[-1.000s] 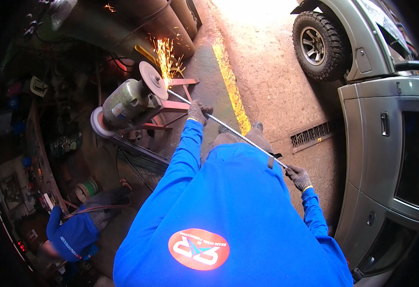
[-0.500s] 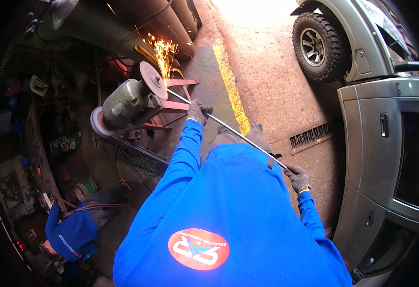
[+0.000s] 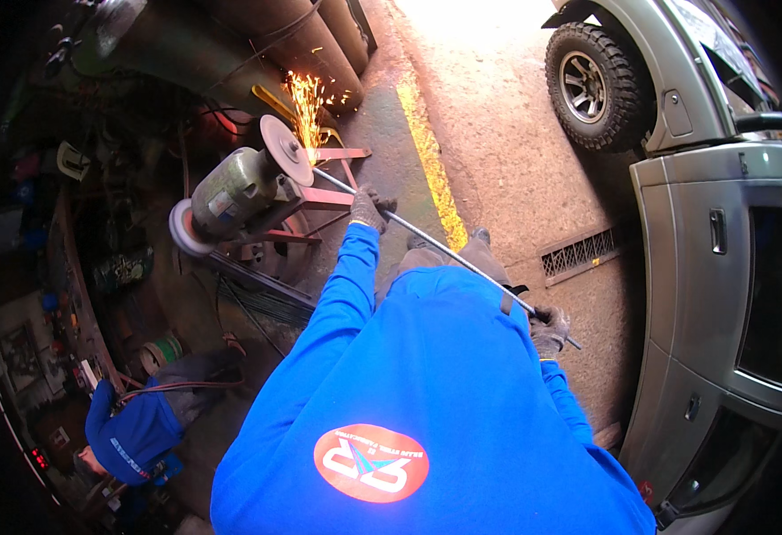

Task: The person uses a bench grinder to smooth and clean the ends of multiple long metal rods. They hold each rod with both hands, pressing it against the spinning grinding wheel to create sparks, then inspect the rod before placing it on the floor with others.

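Note:
A long thin steel rod (image 3: 444,250) runs from the grinding wheel (image 3: 285,150) of a bench grinder (image 3: 230,192) back past my body. My left hand (image 3: 368,208), in a grey glove, grips the rod near the wheel. My right hand (image 3: 549,328), also gloved, grips the rod's rear end. The rod's tip touches the wheel and orange sparks (image 3: 306,102) fly up from it. My blue long-sleeved shirt fills the lower middle of the view.
The grinder stands on a red metal stand (image 3: 315,201). A grey vehicle (image 3: 712,223) is parked close on the right, with a floor drain grate (image 3: 578,254) beside it. Another person in blue (image 3: 132,432) crouches at lower left among clutter. Large pipes (image 3: 266,45) lie behind.
Both hands keep their grip on the rod at the wheel. The spray of sparks has shifted slightly; nothing else has moved noticeably.

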The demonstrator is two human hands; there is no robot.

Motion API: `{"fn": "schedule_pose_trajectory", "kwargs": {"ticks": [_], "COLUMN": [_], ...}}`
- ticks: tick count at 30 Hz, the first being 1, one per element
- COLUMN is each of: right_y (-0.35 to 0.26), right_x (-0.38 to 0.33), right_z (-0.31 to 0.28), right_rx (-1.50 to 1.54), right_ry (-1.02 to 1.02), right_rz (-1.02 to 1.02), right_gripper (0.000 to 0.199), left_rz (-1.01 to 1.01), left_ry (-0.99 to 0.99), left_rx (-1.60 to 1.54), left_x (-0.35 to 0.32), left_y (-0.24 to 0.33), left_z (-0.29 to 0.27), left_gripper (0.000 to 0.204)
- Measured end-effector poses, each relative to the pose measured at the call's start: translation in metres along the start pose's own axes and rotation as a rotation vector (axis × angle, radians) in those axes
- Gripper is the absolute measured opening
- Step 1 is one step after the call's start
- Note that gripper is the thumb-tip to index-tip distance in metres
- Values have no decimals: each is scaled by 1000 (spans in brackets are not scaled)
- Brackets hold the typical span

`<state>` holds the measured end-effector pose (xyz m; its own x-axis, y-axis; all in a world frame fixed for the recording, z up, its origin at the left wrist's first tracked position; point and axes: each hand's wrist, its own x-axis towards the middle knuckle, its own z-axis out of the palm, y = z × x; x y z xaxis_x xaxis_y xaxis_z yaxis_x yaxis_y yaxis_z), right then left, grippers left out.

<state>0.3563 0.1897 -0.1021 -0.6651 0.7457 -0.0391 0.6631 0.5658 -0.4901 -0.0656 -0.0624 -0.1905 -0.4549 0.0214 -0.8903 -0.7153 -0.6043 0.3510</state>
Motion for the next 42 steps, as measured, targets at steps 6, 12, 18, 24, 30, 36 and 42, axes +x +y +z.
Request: {"fn": "schedule_pose_trajectory", "kwargs": {"ticks": [6, 12, 18, 24, 30, 36, 42], "right_y": [16, 57, 89, 171, 138, 144, 103], "right_x": [12, 14, 51, 74, 129, 179, 235], "right_z": [-2, 11, 31, 62, 40, 27, 3], "right_rx": [-97, 147, -96, 178, 50, -141, -298], "right_ry": [-240, -599, -844, -861, -903, -900, -1030], "right_rz": [238, 355, 250, 294, 429, -13, -109], "right_gripper": [19, 32, 43, 48, 42, 47, 53], "left_rz": [6, 222, 373, 544, 544, 508, 429], "left_ry": [-188, -454, -718, -672, -526, -404, 27], "left_rx": [-26, 421, 646, 807, 715, 603, 701], "left_x": [-27, -194, -255, -294, -295, -257, -181], "left_y": [-8, -9, -42, -48, -59, -69, -72], "left_z": [20, 96, 106, 128, 136, 135, 123], "left_gripper": [29, 33, 28, 26, 22, 19, 18]}}
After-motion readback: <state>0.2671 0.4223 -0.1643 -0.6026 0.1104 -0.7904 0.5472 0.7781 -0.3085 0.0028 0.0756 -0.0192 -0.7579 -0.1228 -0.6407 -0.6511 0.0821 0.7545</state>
